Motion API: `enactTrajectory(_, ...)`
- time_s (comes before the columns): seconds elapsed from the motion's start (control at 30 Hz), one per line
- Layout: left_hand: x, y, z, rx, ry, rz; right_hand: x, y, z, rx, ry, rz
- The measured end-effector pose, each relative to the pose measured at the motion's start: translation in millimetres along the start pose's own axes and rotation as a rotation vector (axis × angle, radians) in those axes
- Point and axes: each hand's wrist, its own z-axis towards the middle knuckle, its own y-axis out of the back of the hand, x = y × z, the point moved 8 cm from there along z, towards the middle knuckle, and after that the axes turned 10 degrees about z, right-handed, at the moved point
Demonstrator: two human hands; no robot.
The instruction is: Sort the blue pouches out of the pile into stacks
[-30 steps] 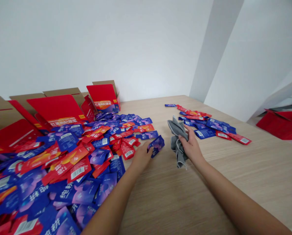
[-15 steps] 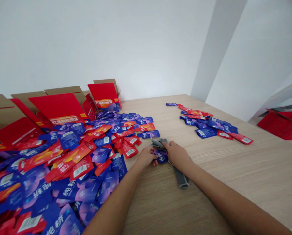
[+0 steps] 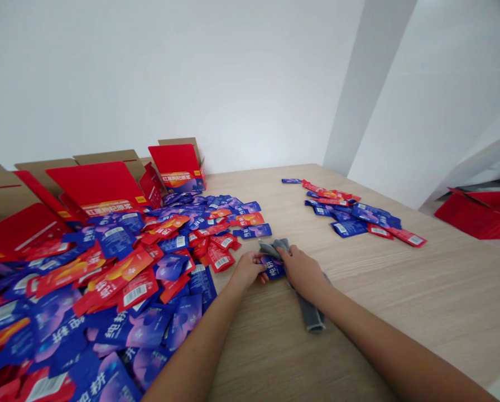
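Observation:
Between my hands, just above the table, is a blue sachet with white lettering. My left hand pinches its left end between thumb and fingers. A grey cloth is gripped in my right hand; its upper folds bunch over the sachet's far side, and its lower end hangs down toward me onto the table. The cloth and the right fingers cover the sachet's right part. To the left spreads a large heap of blue and red sachets.
Open red cartons stand behind the heap along the wall. A smaller group of blue and red sachets lies on the right of the wooden table. Beyond the table's right edge is another red box.
The view has shifted slightly. My right hand and the cloth have moved a little over the blue sachet, showing more of its lettering; both hands keep their hold.

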Motion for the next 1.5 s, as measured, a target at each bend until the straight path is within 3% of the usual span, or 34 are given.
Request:
enactTrajectory(0.13,2.3,-2.6,0.4,0.051,-0.025,-0.015,5.1,-2.7,1.4,-0.022,0.04,0.033)
enactTrajectory(0.27,-5.0,11.8,-3.7,-0.033,-0.042,-0.09,-34.4,2.7,13.2,-0.036,-0.115,0.046)
enactTrajectory(0.37,-28.8,47.8,-13.5,-0.239,-0.151,-0.252,-57.3,8.2,15.7,-0.063,-0.152,0.097)
enactTrajectory(0.5,-60.6,114.2,-45.8,-0.685,-0.471,-0.658,-58.5,5.7,14.9,-0.06,-0.08,0.174)
enactTrajectory(0.57,-62.9,125.4,-52.5,-0.753,-0.539,-0.799,-54.7,3.4,16.9,-0.059,-0.004,0.256)
enactTrajectory(0.67,-52.4,109.5,-38.5,-0.638,-0.41,-0.783,-72.5,10.8,21.6,-0.165,-0.033,0.361)
enactTrajectory(0.73,-40.3,93.1,-27.5,-0.572,-0.314,-0.688,-101.3,20.5,22.6,-0.27,-0.147,0.371)
enactTrajectory(0.87,-24.5,73.1,-13.6,-0.475,-0.261,-0.546,-159.7,37.3,18.3,-0.408,-0.352,0.211)
enactTrajectory(1.0,-13.0,70.1,-8.8,-0.449,-0.182,-0.496,-190.6,22.7,20.6,-0.242,-0.488,0.149)
enactTrajectory(1.17,-9.8,64.3,-5.1,-0.406,-0.164,-0.449,-165.6,11.6,28.6,-0.117,-0.378,0.151)
enactTrajectory(1.27,-5.6,55.2,0.1,-0.356,-0.097,-0.3,-117.5,7.1,26.2,-0.058,-0.241,0.167)
enactTrajectory(1.4,-3.9,46.3,3.8,-0.312,-0.052,-0.076,-29.9,-0.5,13.0,0.025,0.009,0.338)
enactTrajectory(1.5,-10.8,43.0,2.3,-0.293,-0.118,0.063,-2.6,0.5,6.3,0.002,0.017,0.645)
